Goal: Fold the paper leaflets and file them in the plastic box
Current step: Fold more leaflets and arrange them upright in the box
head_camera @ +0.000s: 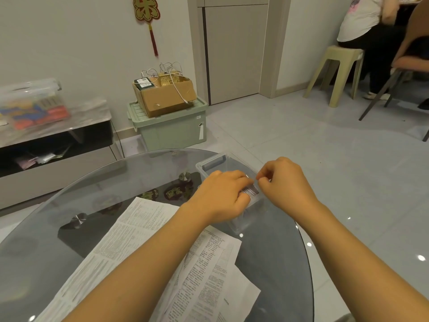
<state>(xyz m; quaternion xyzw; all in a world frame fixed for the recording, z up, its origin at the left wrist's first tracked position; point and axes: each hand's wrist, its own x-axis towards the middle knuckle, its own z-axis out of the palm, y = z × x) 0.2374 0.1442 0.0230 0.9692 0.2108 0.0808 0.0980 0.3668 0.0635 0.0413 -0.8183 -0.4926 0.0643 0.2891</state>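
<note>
A clear plastic box [212, 162] stands on the round glass table [116, 182], toward its far right side. My left hand [220, 196] reaches into the box and grips a small folded leaflet [251, 190] with printed stripes. My right hand [283, 182] is beside it, fingers curled, pinching the leaflet's upper edge over the box. Several unfolded printed leaflets [148, 231] lie spread flat on the table under my forearms. The inside of the box is mostly hidden by my hands.
A green storage bin [171, 129] with a cardboard box [166, 94] on it stands on the floor beyond the table. A low cabinet [53, 140] sits at left. A person sits on a stool [336, 73] at the far right, beside a chair.
</note>
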